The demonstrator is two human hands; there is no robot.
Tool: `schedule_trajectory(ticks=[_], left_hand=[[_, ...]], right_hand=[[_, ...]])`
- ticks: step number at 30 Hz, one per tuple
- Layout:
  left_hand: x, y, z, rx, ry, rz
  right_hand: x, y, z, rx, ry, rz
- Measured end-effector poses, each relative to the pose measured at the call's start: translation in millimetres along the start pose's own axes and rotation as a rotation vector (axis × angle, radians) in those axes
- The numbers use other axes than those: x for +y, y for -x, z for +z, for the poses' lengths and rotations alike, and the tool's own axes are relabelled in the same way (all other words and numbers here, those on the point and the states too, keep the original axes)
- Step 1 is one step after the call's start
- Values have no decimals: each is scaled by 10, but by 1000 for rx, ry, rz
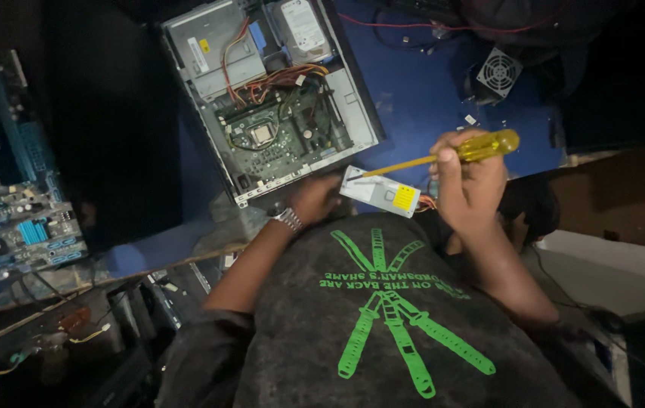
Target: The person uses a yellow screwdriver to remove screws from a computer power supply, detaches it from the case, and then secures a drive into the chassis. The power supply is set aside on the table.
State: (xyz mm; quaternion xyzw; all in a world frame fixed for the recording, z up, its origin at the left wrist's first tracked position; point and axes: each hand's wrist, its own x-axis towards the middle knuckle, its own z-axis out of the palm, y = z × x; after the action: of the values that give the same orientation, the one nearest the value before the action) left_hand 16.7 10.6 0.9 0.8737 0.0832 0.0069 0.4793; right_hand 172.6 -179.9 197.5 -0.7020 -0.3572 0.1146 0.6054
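Note:
My right hand (467, 185) grips a screwdriver with a clear yellow handle (481, 146); its shaft points left, with the tip on a small silver power supply box (380, 193) that carries a yellow label. My left hand (313, 198), a metal watch on its wrist, holds the left end of that box against my lap. Just beyond the box lies an open desktop computer case (209, 113) on its side, showing its green motherboard (277, 132), a bundle of red and orange wires and a silver hard drive (303, 26).
The case rests on a blue table top (420, 98). A small black fan (499, 72) and a red cable lie at the far right of it. A second bare blue motherboard (12, 204) sits at the left. Loose cables and dark clutter fill the lower left.

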Motion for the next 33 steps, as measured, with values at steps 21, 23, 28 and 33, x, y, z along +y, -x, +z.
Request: schedule_trajectory(ticks=[21, 23, 28, 33], left_hand=[[65, 17, 34, 74, 78, 39], [46, 23, 44, 111, 98, 98], [45, 19, 42, 106, 101, 95], [63, 16, 24, 52, 66, -55]], right_hand=[[259, 7, 136, -68, 205, -25], [263, 12, 133, -72, 209, -18], [261, 13, 133, -78, 165, -25], [262, 4, 142, -88, 206, -2]])
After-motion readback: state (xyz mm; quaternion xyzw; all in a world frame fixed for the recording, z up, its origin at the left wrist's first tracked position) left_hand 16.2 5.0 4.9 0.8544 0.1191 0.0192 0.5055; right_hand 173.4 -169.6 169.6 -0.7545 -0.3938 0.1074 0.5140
